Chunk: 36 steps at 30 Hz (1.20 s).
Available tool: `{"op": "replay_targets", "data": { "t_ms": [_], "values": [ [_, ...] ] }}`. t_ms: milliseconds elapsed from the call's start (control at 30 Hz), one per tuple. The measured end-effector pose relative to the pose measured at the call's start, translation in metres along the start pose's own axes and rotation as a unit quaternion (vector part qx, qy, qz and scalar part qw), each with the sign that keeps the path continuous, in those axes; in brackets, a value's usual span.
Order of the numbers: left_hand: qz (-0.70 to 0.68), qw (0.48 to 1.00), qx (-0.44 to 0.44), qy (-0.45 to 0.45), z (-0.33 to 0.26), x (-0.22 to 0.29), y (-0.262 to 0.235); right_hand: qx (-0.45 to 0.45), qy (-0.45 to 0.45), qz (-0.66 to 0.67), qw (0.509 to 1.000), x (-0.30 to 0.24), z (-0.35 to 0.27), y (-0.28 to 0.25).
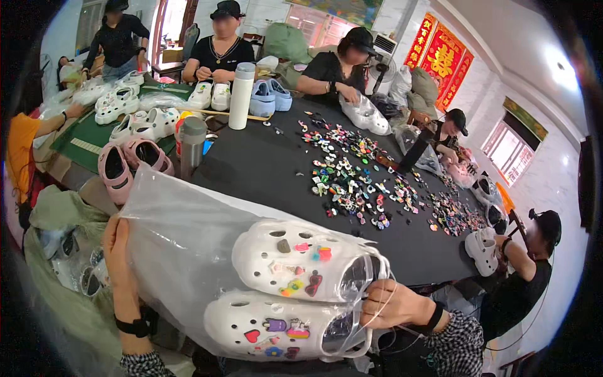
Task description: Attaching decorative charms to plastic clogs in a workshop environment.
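Observation:
A pair of white clog shoes studded with small coloured charms lies inside a clear plastic bag. My right hand grips the bag's open mouth at the shoes' heels. My left hand holds the bag's closed far end, fingers curled around the plastic. The bag stretches across the near edge of the black table.
Several loose charms are scattered over the black table. Pink clogs, white clogs, a white bottle and a grey bottle stand at the far left. Several people sit around the table, each working on shoes.

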<state>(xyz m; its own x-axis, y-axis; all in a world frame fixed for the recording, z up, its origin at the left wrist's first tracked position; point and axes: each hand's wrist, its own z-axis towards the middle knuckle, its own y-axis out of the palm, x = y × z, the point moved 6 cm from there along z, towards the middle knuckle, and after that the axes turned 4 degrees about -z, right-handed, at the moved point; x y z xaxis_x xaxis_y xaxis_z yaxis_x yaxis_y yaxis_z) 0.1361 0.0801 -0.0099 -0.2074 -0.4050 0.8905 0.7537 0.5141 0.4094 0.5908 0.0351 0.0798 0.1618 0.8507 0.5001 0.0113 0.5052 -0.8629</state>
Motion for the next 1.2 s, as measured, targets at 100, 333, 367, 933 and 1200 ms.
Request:
{"op": "replay_targets", "data": {
  "t_ms": [100, 333, 367, 933, 1200],
  "values": [
    [-0.015, 0.996, 0.083, -0.011, 0.003, -0.020, -0.035, 0.020, -0.035, 0.004, 0.999, 0.000, -0.002, -0.011],
    [-0.010, 0.998, 0.067, 0.017, 0.008, -0.034, -0.046, 0.061, -0.018, -0.065, 0.996, 0.051, 0.007, -0.010],
    [-0.012, 0.998, 0.061, 0.018, 0.008, -0.038, -0.043, 0.027, -0.015, -0.065, 0.997, 0.061, 0.007, -0.005],
    [-0.030, 0.994, 0.093, -0.040, 0.001, -0.065, -0.080, 0.071, 0.107, -0.067, 0.990, 0.113, 0.000, -0.007],
    [-0.053, 0.988, 0.013, -0.145, -0.019, -0.053, -0.050, 0.095, 0.136, 0.003, 0.986, 0.124, 0.021, -0.039]
  ]
}}
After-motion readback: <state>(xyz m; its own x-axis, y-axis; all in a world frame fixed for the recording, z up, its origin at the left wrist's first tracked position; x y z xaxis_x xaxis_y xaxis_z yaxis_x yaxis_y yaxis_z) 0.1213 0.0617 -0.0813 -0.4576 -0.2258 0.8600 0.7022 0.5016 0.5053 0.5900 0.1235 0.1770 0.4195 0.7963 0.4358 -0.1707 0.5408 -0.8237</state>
